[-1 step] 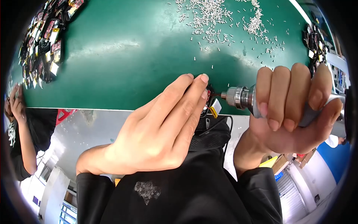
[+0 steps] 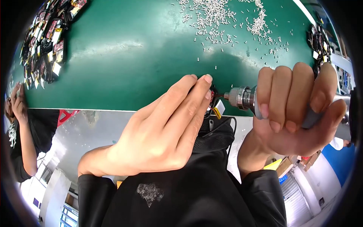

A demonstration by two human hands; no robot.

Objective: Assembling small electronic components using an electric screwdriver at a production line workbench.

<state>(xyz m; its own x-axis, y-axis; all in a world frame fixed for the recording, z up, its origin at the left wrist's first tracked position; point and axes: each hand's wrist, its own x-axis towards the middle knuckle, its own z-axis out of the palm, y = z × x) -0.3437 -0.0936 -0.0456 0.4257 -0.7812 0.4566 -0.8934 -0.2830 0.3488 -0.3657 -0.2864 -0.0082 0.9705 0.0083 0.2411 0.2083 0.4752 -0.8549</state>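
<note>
My left hand [image 2: 159,128] is closed round a small black device with a red circuit board [image 2: 213,94] at the table's near edge, and the fingers hide most of it. A flat white battery with a yellow end [image 2: 219,108] sticks out below the fingertips. In my right hand [image 2: 295,109] is a power screwdriver [image 2: 244,98], lying almost level, its fingers wrapped round the grey body. The thin bit [image 2: 220,95] points left and reaches the board. Whether a screw sits at its tip is too small to tell.
Loose small screws [image 2: 215,15] are scattered over the far part of the green table [image 2: 113,75]. Piles of similar devices lie at the far left [image 2: 45,45] and the right edge [image 2: 320,43]. Another person's hand [image 2: 18,102] is at the left rim.
</note>
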